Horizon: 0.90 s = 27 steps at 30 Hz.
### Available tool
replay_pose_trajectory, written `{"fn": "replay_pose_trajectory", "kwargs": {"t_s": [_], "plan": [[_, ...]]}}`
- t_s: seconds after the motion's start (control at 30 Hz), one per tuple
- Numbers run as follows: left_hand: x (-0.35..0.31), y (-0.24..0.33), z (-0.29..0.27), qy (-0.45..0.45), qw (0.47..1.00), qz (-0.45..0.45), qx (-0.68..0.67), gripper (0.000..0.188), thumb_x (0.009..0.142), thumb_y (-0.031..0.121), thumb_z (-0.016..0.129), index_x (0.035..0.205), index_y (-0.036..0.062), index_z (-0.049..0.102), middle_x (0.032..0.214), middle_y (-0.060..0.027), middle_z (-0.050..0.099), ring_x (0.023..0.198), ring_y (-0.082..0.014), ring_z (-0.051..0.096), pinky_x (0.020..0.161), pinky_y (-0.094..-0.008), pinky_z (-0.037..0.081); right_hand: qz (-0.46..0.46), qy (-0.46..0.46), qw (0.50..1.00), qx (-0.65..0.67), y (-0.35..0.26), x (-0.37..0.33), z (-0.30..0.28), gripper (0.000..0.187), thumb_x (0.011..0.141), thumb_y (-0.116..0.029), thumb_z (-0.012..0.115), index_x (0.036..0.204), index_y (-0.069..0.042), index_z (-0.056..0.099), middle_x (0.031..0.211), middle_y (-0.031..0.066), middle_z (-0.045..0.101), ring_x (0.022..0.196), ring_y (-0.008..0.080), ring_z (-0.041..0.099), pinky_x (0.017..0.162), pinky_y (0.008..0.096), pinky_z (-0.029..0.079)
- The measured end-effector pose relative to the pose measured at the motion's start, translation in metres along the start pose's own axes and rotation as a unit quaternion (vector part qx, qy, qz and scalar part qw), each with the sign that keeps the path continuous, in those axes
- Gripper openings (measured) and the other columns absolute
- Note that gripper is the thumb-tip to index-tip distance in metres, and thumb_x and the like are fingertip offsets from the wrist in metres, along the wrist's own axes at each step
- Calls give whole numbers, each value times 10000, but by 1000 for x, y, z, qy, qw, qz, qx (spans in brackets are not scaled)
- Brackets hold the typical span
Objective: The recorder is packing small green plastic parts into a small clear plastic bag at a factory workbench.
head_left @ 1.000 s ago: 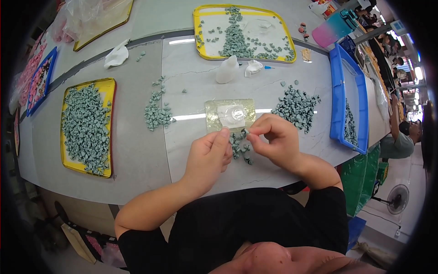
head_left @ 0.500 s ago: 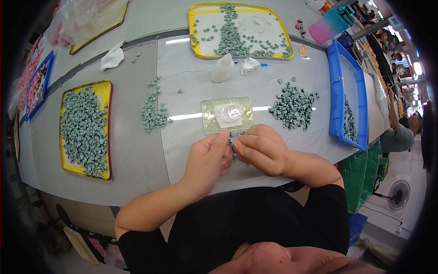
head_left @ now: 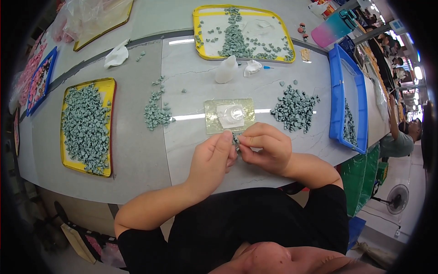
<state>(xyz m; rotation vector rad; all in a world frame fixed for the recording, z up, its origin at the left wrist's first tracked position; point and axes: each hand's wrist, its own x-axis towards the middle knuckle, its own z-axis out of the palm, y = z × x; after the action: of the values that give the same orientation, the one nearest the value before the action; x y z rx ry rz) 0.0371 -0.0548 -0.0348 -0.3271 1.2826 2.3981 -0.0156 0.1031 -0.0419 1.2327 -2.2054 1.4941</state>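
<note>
My left hand point(head_left: 211, 157) and my right hand point(head_left: 269, 147) meet at the table's near edge, fingers pinched together. Between their fingertips is a small grey-green piece point(head_left: 236, 140); fingers partly cover it, so its exact shape is hidden. Just beyond lies a yellowish translucent pad point(head_left: 212, 123) bearing a white paper and a small clear round dish point(head_left: 235, 113). To the right is a pile of dark-topped grey-green pieces point(head_left: 294, 108). A looser pile of plain grey-green pieces point(head_left: 157, 114) lies to the left.
A yellow-rimmed tray point(head_left: 112, 98) heaped with pieces sits left; another yellow-rimmed tray point(head_left: 197, 27) stands at the back. A white squeeze bottle point(head_left: 226, 71) and crumpled tissue point(head_left: 252, 68) stand behind the pad. At right are a blue bin point(head_left: 336, 91) and a tumbler point(head_left: 331, 29).
My right hand's fingers have shifted and opened out slightly around the small piece, which shows more now. The whole view has shifted slightly; the piles look the same.
</note>
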Motion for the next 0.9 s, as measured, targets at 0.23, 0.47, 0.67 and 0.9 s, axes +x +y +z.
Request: {"fn": "replay_pose_trajectory", "kwargs": {"t_s": [0.23, 0.47, 0.67, 0.9], "plan": [[-1, 6, 1, -23, 999, -21, 24, 293, 961, 256, 368, 769, 45, 435, 606, 8, 366, 507, -65, 287, 445, -208, 232, 56, -3, 998, -26, -2, 5, -6, 224, 620, 72, 682, 825, 9, 618, 769, 111, 619, 645, 181, 596, 553, 255, 470], [1, 4, -5, -33, 998, -16, -41, 272, 956, 232, 392, 770, 48, 465, 601, 39, 362, 512, -33, 287, 445, -191, 240, 75, -19, 997, -24, -2, 8, -7, 252, 647, 56, 679, 889, -1, 640, 804, 103, 630, 674, 189, 610, 589, 248, 489], [1, 4, -5, -48, 998, -22, -45, 280, 958, 237, 391, 750, 55, 438, 597, 43, 351, 506, -30, 281, 439, -192, 233, 59, -19, 998, -17, -1, 1, -5, 258, 655, 49, 681, 904, -8, 644, 827, 98, 631, 681, 187, 615, 567, 249, 498], [2, 11, -4, -94, 995, -42, 13, 290, 951, 235, 402, 719, 62, 417, 589, 18, 338, 502, -63, 269, 434, -211, 222, 91, -136, 983, 85, 5, 13, -30, 219, 680, 71, 619, 889, 10, 627, 815, 96, 621, 672, 174, 602, 595, 264, 483]]}}
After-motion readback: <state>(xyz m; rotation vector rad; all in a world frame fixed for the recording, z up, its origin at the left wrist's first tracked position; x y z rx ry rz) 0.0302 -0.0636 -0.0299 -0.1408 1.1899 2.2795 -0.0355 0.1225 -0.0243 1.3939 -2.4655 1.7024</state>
